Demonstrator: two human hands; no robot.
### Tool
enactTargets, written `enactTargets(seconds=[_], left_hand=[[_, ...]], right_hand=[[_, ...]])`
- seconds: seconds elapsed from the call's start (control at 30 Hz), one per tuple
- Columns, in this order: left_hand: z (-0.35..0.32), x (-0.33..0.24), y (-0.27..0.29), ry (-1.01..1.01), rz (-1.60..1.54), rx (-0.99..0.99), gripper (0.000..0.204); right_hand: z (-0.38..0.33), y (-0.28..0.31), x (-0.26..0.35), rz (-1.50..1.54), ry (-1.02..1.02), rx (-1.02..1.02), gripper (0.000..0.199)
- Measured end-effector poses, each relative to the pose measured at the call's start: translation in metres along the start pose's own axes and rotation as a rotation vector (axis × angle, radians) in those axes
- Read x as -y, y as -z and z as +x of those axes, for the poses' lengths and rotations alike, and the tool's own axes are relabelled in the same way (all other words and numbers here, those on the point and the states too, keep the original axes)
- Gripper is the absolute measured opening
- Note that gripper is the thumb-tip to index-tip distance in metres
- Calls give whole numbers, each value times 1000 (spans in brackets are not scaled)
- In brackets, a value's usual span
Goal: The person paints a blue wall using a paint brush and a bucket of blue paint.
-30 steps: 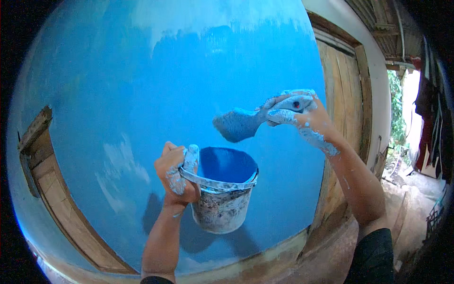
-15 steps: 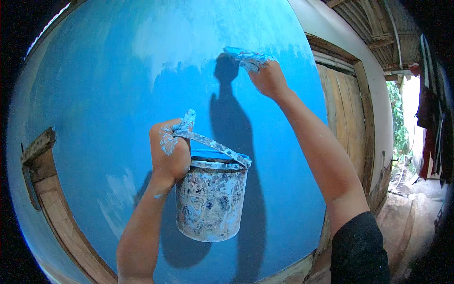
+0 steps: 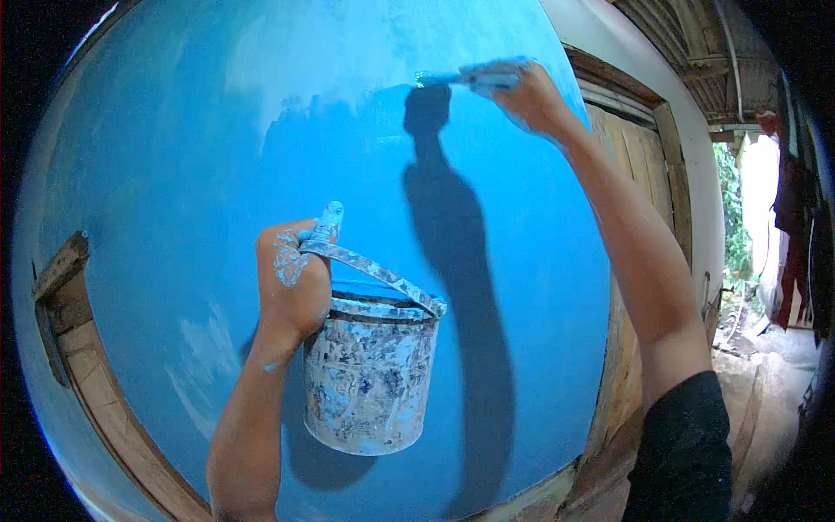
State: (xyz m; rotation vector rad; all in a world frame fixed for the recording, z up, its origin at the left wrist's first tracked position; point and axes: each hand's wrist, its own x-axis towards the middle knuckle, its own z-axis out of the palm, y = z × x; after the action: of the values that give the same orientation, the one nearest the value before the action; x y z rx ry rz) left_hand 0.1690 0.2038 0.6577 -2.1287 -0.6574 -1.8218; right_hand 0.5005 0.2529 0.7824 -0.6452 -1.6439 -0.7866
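Observation:
My left hand, smeared with light blue paint, is closed round the handle of a paint bucket. The bucket hangs in front of the wall, its outside crusted with blue, white and dark splatters; blue shows inside the rim. Up at the right, my right hand grips a paintbrush, slightly blurred, with its tip pointing left at the wall. The tip meets the border between deeper blue paint and a paler patch on the wall. My arm's shadow falls below the brush.
A wooden door in a wooden frame stands at the right. Low at the left is another wooden frame set in the wall. Beyond the door, dark cloths hang beside a bright opening under a corrugated roof.
My right hand with the paintbrush has moved right and slightly up along the wall. My left hand and the bucket have shifted a little left and slightly down in view.

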Motion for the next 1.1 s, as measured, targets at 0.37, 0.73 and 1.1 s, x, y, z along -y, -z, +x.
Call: enactTargets(seconds=[0.37, 0.73, 1.1], left_hand=[[0, 1, -17, 86, -61, -78, 30], [-6, -10, -26, 69, -55, 5, 37], [-12, -17, -24, 48, -10, -37, 34]], right_hand=[[-117, -3, 22, -27, 156, 328, 20], [30, 23, -53, -174, 99, 47, 19], [-98, -5, 9, -42, 317, 364, 11]])
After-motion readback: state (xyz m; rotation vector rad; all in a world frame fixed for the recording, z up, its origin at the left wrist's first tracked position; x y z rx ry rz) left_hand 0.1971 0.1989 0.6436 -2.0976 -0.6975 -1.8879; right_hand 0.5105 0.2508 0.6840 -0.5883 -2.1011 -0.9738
